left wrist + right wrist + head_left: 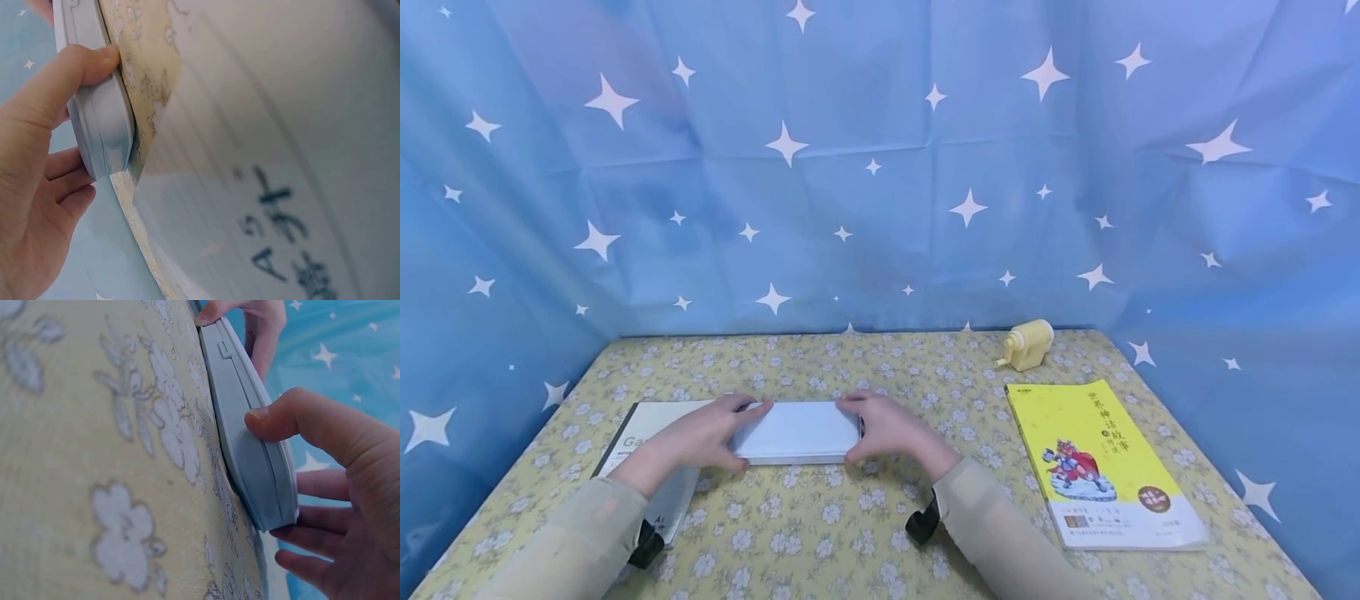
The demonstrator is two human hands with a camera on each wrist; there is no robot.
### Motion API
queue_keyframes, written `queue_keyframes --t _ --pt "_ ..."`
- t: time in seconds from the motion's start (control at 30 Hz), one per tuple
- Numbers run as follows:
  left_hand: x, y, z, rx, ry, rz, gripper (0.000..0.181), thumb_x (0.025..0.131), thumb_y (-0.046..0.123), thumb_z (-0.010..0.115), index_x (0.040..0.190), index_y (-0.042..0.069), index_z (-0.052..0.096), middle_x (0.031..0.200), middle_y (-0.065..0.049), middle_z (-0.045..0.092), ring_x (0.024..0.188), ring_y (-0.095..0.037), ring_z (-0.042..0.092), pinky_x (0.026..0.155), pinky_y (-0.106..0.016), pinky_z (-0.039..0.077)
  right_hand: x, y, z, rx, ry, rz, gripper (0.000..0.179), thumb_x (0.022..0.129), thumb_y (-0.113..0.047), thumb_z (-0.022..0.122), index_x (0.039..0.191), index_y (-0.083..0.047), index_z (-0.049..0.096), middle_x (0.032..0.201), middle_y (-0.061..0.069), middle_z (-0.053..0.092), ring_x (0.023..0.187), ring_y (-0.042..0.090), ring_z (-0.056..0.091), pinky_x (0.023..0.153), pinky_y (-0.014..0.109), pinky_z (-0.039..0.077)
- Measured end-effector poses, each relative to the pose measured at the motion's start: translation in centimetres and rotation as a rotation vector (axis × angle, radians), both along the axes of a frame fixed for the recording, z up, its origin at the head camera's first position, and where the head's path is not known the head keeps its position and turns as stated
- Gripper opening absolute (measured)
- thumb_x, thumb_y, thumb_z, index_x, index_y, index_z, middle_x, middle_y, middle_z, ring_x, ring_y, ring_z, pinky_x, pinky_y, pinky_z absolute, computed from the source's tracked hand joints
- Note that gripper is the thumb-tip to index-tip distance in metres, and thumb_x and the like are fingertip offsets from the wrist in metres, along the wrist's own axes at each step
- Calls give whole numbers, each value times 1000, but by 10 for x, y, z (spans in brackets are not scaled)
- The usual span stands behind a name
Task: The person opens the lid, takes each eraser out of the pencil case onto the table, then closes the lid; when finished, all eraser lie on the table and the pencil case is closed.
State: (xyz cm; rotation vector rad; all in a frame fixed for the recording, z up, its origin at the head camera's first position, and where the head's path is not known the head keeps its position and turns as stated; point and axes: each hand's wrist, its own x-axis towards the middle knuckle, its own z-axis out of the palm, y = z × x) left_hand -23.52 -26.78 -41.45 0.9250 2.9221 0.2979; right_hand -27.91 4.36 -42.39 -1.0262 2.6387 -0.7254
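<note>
A flat, pale blue-white case [797,432] lies lengthwise on the flowered tablecloth, between both hands. My left hand [707,435] grips its left end; in the left wrist view the thumb [100,62] presses the near side and the fingers wrap the end. At the opposite end my right hand [891,429] holds it the same way, its thumb [269,422] on the side wall and fingers behind. A small latch shape [224,350] shows on that wall. The case looks closed. Partly under my left forearm lies a pale notebook [658,410] with a dark spine.
On the right side of the table [820,542] lies a yellow book [1075,442] with a cartoon figure and Chinese characters. Behind it stands a small yellow crank device [1030,346], like a pencil sharpener. A blue star-patterned curtain [880,225] borders the table at the back and sides.
</note>
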Motion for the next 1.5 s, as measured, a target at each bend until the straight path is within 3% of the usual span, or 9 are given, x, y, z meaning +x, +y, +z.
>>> queue_keyframes --t 0.33,0.63,0.77,0.9,0.97,1.07,1.2,1.33,1.5 --pt "2 2 2 -21 35 4 93 71 37 82 147 5 40 143 -26 42 126 -44 45 96 -54 44 2 3 1 -20 -25 0 87 71 -25 82 147 -10 43 150 9 40 129 26 46 95 35 46" --pt "3 0 6 26 -45 67 95 70 35 85 149 9 39 148 -27 36 128 -48 40 95 -59 41 -2 3 -1 -48 -48 5 83 75 -26 77 148 -9 41 152 13 37 135 30 39 102 42 41" --pt "1 -7 11 105 -83 86 99 71 45 84 150 10 37 150 -26 33 131 -50 36 98 -63 36 -3 6 -2 -117 -99 15 77 77 -26 71 147 -7 42 152 14 36 134 30 40 99 40 43" --pt "1 -18 24 255 -103 126 95 76 48 80 151 11 35 151 -23 33 135 -47 32 101 -64 32 -6 8 -1 -216 -155 23 70 81 -25 68 143 -3 47 146 14 43 117 26 54 87 35 48" --pt "2 -24 31 329 -96 164 90 80 47 77 152 13 34 152 -20 33 135 -46 33 100 -65 32 -7 9 0 -260 -184 11 65 83 -27 67 141 -3 50 142 12 48 112 23 56 86 34 49" --pt "5 -33 41 431 -84 228 82 86 43 72 153 17 33 153 -19 33 133 -46 35 97 -67 34 -9 10 2 -302 -245 -32 59 88 -31 67 139 -6 53 137 9 53 115 23 56 92 36 48" --pt "8 -43 44 568 -79 268 72 94 31 66 154 18 29 151 -19 36 132 -45 36 98 -65 32 -11 9 3 -366 -321 -124 53 93 -37 63 137 -9 55 133 8 55 114 24 57 90 39 49" --pt "9 -46 39 638 -50 310 68 97 30 61 155 20 25 146 -21 42 130 -42 39 98 -58 33 -15 6 6 -470 -371 -236 57 96 -44 59 137 -5 54 127 12 59 107 26 61 86 42 51" --pt "6 -44 29 650 -33 357 70 98 33 58 156 22 21 144 -25 43 132 -45 36 99 -63 31 -18 -1 6 -543 -409 -360 69 94 -57 53 140 -6 50 130 14 58 98 26 65 84 42 53"
